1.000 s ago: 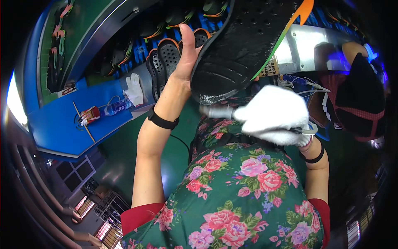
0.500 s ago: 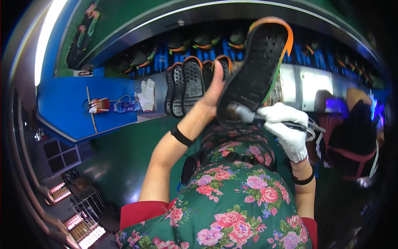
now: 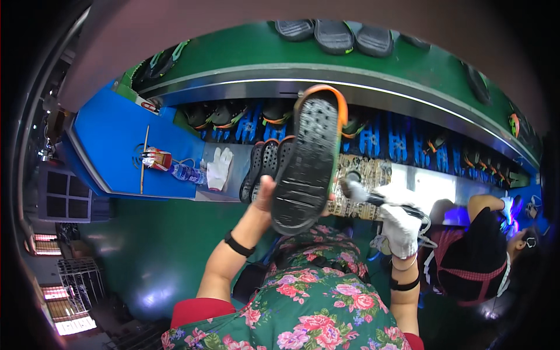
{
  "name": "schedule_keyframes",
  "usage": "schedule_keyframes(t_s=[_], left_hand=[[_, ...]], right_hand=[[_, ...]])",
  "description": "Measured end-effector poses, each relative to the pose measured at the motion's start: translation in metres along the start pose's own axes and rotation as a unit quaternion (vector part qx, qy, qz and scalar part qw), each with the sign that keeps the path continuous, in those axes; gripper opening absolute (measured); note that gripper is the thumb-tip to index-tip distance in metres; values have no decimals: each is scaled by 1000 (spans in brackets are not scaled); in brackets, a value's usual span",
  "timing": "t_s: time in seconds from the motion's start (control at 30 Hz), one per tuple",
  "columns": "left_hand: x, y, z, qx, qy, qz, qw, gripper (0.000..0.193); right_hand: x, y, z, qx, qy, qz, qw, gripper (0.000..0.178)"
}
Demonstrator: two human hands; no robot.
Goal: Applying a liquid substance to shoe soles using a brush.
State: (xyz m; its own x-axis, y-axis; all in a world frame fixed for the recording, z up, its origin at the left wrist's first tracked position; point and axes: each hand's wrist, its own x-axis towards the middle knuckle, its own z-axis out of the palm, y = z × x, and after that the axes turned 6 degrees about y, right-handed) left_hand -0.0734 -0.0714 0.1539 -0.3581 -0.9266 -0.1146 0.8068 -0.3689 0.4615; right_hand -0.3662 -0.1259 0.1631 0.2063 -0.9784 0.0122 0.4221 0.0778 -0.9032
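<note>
My bare left hand (image 3: 265,201) is closed around the edge of a black shoe sole (image 3: 303,189) with an orange and green rim. The sole is tilted up, its perforated end farthest from me, and whitish wet-looking streaks run over its face. My right hand (image 3: 399,227), in a white knitted glove, grips a brush (image 3: 367,197) with a dark handle. The brush head is apart from the sole, by a small round dark-rimmed opening (image 3: 353,175). Several more black soles (image 3: 268,163) lean in a row on the bench, just beyond my left hand.
A white glove (image 3: 219,169) and a plastic bottle (image 3: 188,172) lie at the left, by the blue tabletop (image 3: 116,143). Shoes ride on the green belt (image 3: 245,58) across the back, with blue racks (image 3: 370,143) below. A co-worker (image 3: 475,251) works at the right.
The brush has left the sole's near end and moved down and right of it. The sole has come lower and more upright. My view has shifted, showing more of the belt.
</note>
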Motion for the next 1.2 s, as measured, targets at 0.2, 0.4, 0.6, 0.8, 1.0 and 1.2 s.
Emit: schedule_keyframes(t_s=[0.2, 0.4, 0.6, 0.8, 1.0, 1.2], left_hand=[[20, 170, -13, 87, -258, 131, 953, 124], [44, 312, -75, -234, 167, 389, 875, 99], [115, 250, -58, 347, 329, 389, 787, 66], [222, 223, -40, 817, 339, 307, 351, 48], [184, 196, -45, 541, 304, 386, 683, 25], [10, 174, -37, 511, 228, 597, 574, 24]], right_hand=[[-2, 27, -6, 67, 100, 61, 991, 29], [-5, 78, 21, -48, 51, 85, 994, 24], [-9, 101, 1, -35, 91, 133, 986, 21], [-5, 98, 5, 4, 119, 127, 985, 22], [-7, 92, -15, 33, 163, 133, 977, 22], [-1, 77, -51, 115, 190, 108, 969, 18]])
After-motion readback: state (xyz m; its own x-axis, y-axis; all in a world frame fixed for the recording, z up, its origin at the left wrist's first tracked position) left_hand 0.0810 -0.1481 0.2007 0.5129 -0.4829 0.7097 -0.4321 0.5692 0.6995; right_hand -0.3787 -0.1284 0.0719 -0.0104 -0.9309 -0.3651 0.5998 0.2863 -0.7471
